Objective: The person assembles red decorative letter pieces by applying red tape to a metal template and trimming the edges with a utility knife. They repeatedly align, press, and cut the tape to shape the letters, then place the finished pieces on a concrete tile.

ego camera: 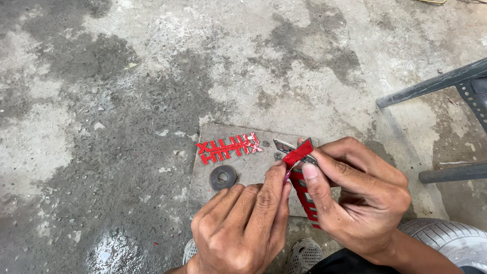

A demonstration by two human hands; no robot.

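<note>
I am looking straight down at a stained concrete floor (127, 101), and the largest thing on it is a flat grey slab (238, 175) that carries the work. At the right edge of the view a dark metal frame (446, 81) and a tyre (451, 238) are both cut off, so I cannot say what they belong to. My left hand (243, 228) is curled, its thumb and forefinger pinched on the upper end of a red cut-out strip (304, 195); my right hand (360, 198) is closed round a small knife (291, 148), thumb pressing the strip's folded tip against the blade. The strip hangs over the slab's right part, above its near edge, and most of its length is hidden behind my fingers. One finished-looking red lattice piece (229, 148) already lies flat by the slab's far edge, with a dark metal washer (223, 177) just near of it, apart from it. So one piece seems done and the second is mid-trim; how much cutting remains I cannot tell, since the blade's contact point is probably covered by the thumb.
</note>
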